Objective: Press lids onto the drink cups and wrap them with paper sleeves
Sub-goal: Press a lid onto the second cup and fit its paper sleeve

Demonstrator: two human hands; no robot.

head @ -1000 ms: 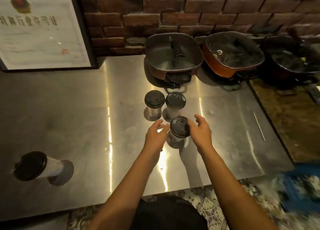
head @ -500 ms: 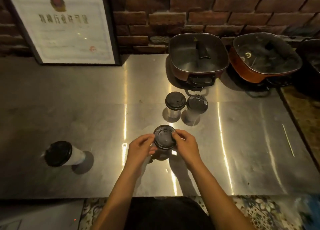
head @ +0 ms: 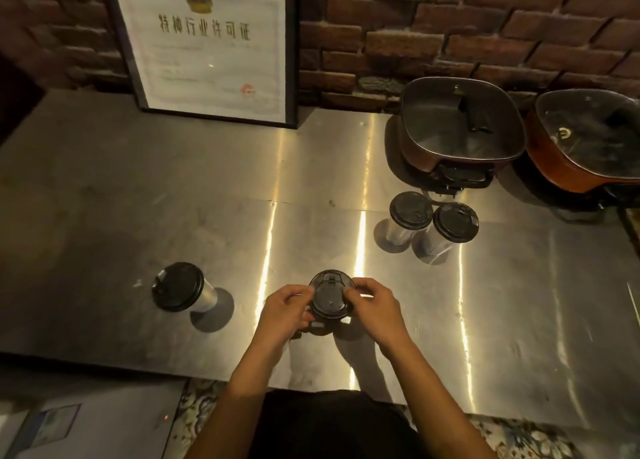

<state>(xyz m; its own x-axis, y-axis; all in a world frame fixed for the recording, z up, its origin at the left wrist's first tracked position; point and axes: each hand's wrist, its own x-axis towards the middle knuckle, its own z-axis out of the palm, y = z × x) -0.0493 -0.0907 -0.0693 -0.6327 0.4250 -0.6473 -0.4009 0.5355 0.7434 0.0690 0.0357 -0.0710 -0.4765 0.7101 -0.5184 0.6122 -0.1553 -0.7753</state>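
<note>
A drink cup with a black lid (head: 330,297) stands near the front of the steel counter (head: 138,216). My left hand (head: 285,311) grips the lid's left rim and my right hand (head: 375,308) grips its right rim, fingers curled over the edge; the cup's body is mostly hidden beneath them. Two more lidded cups (head: 411,210) (head: 455,222) stand side by side at the back right. Another lidded cup (head: 178,286) stands alone to the left. No paper sleeve shows on any cup.
Two square electric pots with glass lids (head: 462,129) (head: 588,140) sit at the back right against the brick wall. A framed certificate (head: 207,46) leans at the back. A thin straw (head: 633,302) lies at the far right. The counter's front edge runs just below my wrists.
My hands closed on the lid from both sides and drew the cup toward the front edge. The view swung left, so the other cups and pots now sit farther right.
</note>
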